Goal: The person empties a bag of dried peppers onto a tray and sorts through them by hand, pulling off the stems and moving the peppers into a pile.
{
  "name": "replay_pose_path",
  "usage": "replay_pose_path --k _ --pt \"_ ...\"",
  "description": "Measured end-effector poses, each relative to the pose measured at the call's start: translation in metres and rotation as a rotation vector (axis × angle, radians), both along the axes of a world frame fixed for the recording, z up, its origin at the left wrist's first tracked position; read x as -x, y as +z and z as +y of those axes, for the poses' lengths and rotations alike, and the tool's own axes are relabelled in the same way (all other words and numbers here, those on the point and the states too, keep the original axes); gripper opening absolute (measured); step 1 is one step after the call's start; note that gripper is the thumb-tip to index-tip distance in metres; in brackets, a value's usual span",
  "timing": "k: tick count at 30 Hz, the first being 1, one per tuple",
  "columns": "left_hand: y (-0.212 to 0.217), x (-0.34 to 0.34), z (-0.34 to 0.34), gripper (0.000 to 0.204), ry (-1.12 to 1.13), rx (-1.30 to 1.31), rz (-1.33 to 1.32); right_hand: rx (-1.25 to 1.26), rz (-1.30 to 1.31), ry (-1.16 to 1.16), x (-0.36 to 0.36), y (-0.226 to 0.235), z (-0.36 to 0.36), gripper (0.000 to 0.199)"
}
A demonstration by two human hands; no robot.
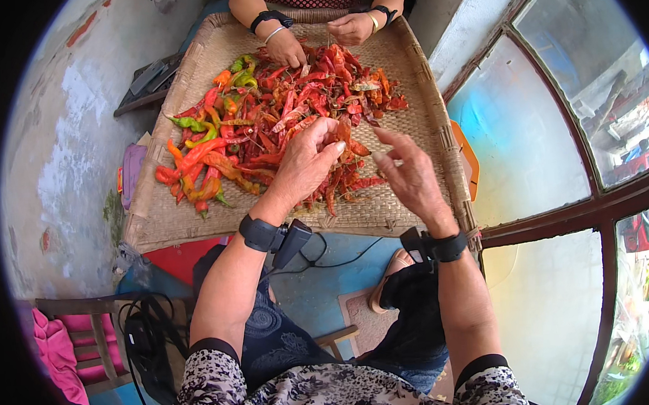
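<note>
A large woven tray (pixel 406 73) holds a heap of chili peppers (pixel 276 121), mostly red, with orange and green ones at its left. My left hand (pixel 304 163) reaches into the near side of the heap, fingers curled around red peppers. My right hand (pixel 407 172) hovers just right of it above the tray, fingers loosely apart, nothing clearly held. Both my wrists carry black bands. Across the tray another person's two hands (pixel 287 50) (pixel 351 29) pick at the far edge of the heap.
A window with a dark red frame (pixel 560 216) runs along the right. An orange object (pixel 467 158) pokes out beside the tray's right rim. A wooden chair with pink cloth (pixel 60 348) and black cables (pixel 144 336) stand at lower left. A sandalled foot (pixel 388 287) rests below the tray.
</note>
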State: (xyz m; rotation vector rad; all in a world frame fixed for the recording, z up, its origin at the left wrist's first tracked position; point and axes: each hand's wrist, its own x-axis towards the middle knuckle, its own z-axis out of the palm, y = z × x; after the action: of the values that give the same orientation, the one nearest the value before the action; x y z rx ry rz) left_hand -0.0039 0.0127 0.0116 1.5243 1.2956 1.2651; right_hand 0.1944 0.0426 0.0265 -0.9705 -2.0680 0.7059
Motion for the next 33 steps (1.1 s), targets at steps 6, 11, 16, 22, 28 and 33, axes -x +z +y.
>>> replay_pose_path --k 6,11,16,22,28,33 --pt "0.012 -0.003 -0.002 0.018 -0.047 0.013 -0.121 0.138 -0.037 -0.011 0.023 0.004 0.002 0.014" --pt "0.019 0.003 -0.005 0.016 0.023 -0.067 -0.289 -0.255 -0.119 -0.211 -0.001 -0.005 0.019 0.008" --pt "0.015 0.015 -0.004 0.017 0.119 -0.024 -0.396 -0.33 -0.162 -0.78 -0.081 0.002 0.048 0.01" --pt "0.015 0.013 -0.002 0.015 0.125 -0.003 -0.469 -0.564 -0.508 -0.869 -0.115 -0.018 0.051 0.026" --pt "0.011 0.006 -0.002 0.017 0.056 0.069 -0.431 -0.053 0.085 -0.065 -0.004 -0.003 0.008 0.023" --pt "0.016 -0.003 -0.005 0.018 -0.016 0.05 -0.411 -0.081 0.114 0.004 0.03 0.005 -0.003 0.023"
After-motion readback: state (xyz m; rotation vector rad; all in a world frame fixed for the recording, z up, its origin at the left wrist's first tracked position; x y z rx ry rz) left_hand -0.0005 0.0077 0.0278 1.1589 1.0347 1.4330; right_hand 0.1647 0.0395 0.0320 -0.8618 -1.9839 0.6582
